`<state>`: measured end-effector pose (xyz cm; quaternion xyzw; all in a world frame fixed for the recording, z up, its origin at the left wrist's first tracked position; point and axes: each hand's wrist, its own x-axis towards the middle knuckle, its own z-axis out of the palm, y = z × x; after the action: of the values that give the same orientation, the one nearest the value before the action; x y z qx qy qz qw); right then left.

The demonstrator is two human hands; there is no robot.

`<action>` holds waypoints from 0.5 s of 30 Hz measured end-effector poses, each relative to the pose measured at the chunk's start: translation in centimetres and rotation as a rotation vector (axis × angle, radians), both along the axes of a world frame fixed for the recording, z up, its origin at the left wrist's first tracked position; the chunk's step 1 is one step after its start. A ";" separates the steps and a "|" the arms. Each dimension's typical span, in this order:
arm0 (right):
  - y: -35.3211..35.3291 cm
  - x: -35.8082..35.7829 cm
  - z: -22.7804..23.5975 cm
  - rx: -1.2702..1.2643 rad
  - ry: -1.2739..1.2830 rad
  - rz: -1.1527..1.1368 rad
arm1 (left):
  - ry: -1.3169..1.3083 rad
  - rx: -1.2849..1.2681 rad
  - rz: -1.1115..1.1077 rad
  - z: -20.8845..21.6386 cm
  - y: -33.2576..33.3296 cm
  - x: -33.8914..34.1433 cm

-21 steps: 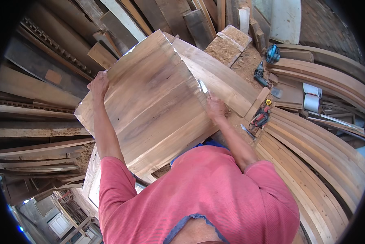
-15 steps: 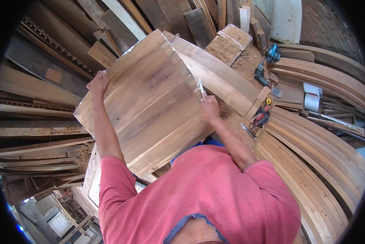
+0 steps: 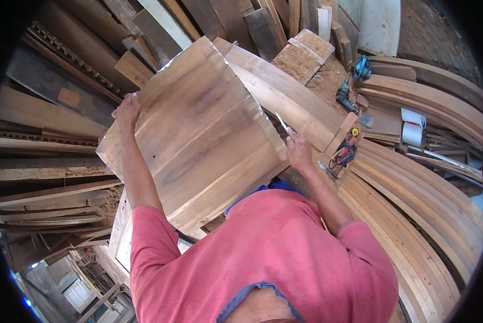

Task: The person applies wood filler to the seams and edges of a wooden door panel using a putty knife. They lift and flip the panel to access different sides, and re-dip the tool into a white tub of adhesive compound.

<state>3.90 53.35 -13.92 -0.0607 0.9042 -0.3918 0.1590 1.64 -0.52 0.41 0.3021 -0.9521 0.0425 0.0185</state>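
A wide wooden panel [image 3: 198, 129], made of several joined boards, lies tilted in front of my body. White smears run along its far and right edges. My left hand [image 3: 127, 112] is closed round the panel's left edge, its fingers partly hidden. In my right hand [image 3: 300, 151], just off the panel's right corner, I grip a narrow knife [image 3: 282, 121]. Its pointed blade carries white stuff and stands clear of the edge.
Beyond the panel a long plank [image 3: 284, 89] reaches right. A blue power tool [image 3: 362, 69], a red corded tool [image 3: 345, 153] and another blade [image 3: 326, 170] lie to the right. Stacked boards [image 3: 408, 215] fill the right side; lumber [image 3: 58, 113] crowds the left.
My right hand has moved right and slightly nearer, taking the knife away from the panel's edge. The left hand keeps its hold; the panel has barely shifted.
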 end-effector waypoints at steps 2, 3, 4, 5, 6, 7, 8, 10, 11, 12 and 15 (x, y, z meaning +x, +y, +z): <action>-0.5 -1.3 0.7 0.100 -0.206 -0.024 | 0.016 0.001 0.018 -0.2 -0.3 0.8; 0.3 -1.6 -1.5 0.106 -0.121 0.084 | 0.012 0.001 0.009 -0.7 -0.2 0.0; -0.5 -2.7 -0.8 0.009 -0.082 0.060 | 0.008 -0.015 0.016 -0.6 -0.4 0.1; -1.4 -3.8 -0.1 -0.089 -0.045 0.042 | 0.002 -0.033 0.027 -0.3 -1.0 0.2; -2.3 -4.5 1.2 -0.185 -0.019 0.020 | 0.009 -0.019 0.021 0.2 -0.8 0.2; -3.6 -5.9 4.2 -0.219 -0.105 -0.061 | 0.012 -0.001 0.023 0.5 -0.1 0.5; -4.6 -7.3 5.4 -0.231 -0.042 -0.091 | 0.023 0.020 0.016 0.7 0.8 0.1; -6.8 -9.9 7.0 -0.264 0.089 -0.143 | 0.029 0.002 -0.013 1.2 1.7 -0.2; -7.9 -10.8 6.7 -0.364 0.117 -0.167 | 0.029 -0.011 -0.027 1.2 2.2 -0.4; -9.4 -11.6 7.7 -0.411 0.115 -0.119 | 0.031 -0.040 -0.032 2.2 2.3 -0.3; -13.3 -13.0 12.0 -0.483 0.113 0.013 | 0.100 -0.017 -0.076 3.9 4.4 -0.6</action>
<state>-9.12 40.06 -1.96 -0.1247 0.7914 -0.5914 0.0914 1.04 3.86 4.33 0.2672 -0.9605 0.0348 0.0701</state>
